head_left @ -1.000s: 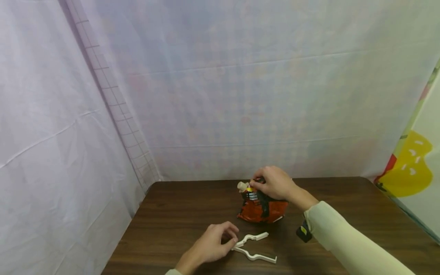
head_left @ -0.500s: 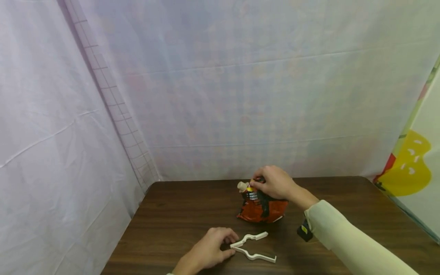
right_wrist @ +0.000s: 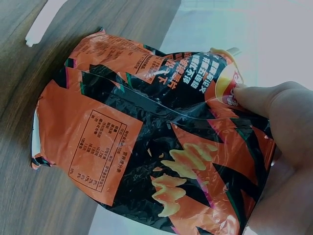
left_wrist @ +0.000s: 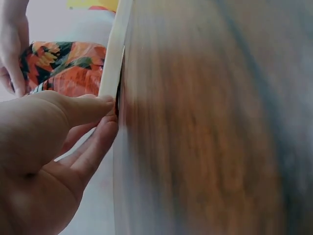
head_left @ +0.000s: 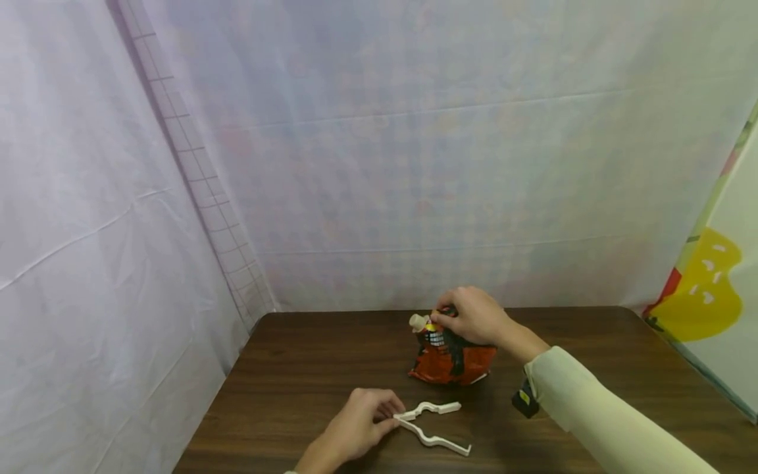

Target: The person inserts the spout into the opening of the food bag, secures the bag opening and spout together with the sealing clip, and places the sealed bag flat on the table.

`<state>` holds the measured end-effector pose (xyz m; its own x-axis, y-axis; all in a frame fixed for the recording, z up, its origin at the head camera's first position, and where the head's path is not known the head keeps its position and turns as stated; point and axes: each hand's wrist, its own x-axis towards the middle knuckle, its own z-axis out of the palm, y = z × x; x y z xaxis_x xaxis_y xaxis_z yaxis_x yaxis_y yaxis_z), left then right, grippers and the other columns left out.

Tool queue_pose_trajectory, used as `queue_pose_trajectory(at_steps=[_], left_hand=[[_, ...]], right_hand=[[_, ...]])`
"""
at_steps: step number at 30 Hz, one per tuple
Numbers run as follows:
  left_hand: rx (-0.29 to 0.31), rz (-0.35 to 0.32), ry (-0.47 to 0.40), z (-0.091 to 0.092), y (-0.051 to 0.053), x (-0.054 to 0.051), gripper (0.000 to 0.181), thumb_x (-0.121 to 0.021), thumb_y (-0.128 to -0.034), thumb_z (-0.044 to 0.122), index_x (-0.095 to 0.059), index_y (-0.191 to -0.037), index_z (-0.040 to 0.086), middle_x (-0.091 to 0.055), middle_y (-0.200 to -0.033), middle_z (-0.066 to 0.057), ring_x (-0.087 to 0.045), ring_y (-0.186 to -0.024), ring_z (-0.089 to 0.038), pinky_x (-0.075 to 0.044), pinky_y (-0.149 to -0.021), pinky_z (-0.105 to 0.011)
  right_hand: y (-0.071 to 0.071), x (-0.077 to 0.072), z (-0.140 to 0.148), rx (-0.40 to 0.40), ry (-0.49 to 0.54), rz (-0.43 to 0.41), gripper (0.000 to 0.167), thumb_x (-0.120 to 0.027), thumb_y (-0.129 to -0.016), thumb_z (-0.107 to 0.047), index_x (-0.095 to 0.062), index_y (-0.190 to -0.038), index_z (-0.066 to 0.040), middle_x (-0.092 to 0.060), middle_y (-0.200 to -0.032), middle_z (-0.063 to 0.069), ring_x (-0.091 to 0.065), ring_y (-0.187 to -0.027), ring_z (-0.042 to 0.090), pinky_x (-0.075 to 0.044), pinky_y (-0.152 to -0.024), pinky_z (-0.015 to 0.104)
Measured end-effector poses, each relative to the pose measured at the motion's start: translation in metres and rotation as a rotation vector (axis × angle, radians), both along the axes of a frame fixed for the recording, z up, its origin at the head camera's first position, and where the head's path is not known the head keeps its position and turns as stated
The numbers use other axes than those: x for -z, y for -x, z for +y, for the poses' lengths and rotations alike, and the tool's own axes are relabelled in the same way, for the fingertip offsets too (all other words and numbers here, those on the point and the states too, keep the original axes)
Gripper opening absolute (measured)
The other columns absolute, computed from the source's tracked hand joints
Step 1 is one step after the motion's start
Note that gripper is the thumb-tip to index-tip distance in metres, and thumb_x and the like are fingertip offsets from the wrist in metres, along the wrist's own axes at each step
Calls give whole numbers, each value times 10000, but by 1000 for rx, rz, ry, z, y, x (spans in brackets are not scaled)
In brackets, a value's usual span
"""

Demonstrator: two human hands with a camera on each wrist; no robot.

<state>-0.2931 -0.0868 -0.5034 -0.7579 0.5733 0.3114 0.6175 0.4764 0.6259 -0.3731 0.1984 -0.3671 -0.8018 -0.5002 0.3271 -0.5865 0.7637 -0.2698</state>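
Observation:
My right hand (head_left: 472,315) pinches the top of an orange and black snack bag (head_left: 456,362), which stands upright on the table. A small cream cap-like piece (head_left: 418,322) sticks out at the bag's top left corner. In the right wrist view the thumb presses on the yellow-and-red logo of the bag (right_wrist: 142,132). Nearer the front, my left hand (head_left: 358,424) pinches the joined end of a white bag clip (head_left: 435,441), whose two arms spread apart in a V to the right. The left wrist view shows thumb and fingertips on the clip (left_wrist: 115,54).
Both hands work over a dark wood-grain table (head_left: 308,355). A white curtain (head_left: 414,164) hangs behind its far edge, and another white sheet (head_left: 89,230) hangs at the left. A small black device (head_left: 524,400) sits at the right wrist.
My left hand has gone from touching the clip's joined end to pinching it, and the clip has shifted slightly left and turned. The right hand and the snack bag stay put.

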Motion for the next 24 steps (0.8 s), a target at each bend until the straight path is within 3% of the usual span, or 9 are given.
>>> queue_pose_trajectory(at_steps=[5, 13, 20, 24], left_hand=[[-14, -19, -91, -9, 2, 0, 179, -821, -925, -14, -769, -1079, 61, -817, -1016, -38, -748, -906, -48, -630, -836, -163], [-97, -16, -182, -21, 5, -1, 208, -829, -928, 27, -752, -1118, 66, -818, -1033, -40, -797, -951, -199, -667, -890, -282], [-148, 29, -247, -33, 8, -2, 222, -829, -929, 23, -748, -1136, 40, -821, -1012, -44, -800, -950, -232, -678, -888, -340], [-209, 31, -295, -39, 12, -1, 244, -844, -916, 26, -751, -1137, 71, -824, -1000, -27, -801, -947, -213, -674, -881, -305]], right_hand=[[0, 1, 0, -2, 6, 5, 157, -766, -1025, -285, -817, -884, -238, -749, -831, -140, -623, -733, 37, -516, -673, 309], [0, 0, 1, -14, 2, 20, 160, -765, -1026, -281, -818, -883, -234, -764, -847, -121, -635, -749, 39, -536, -678, 327], [0, 0, 2, -4, 0, 9, 148, -761, -1030, -291, -827, -912, -231, -776, -869, -109, -643, -757, 43, -535, -673, 324], [0, -1, 3, 4, -2, 5, 148, -759, -1031, -292, -828, -916, -230, -778, -873, -108, -644, -764, 47, -536, -677, 327]])
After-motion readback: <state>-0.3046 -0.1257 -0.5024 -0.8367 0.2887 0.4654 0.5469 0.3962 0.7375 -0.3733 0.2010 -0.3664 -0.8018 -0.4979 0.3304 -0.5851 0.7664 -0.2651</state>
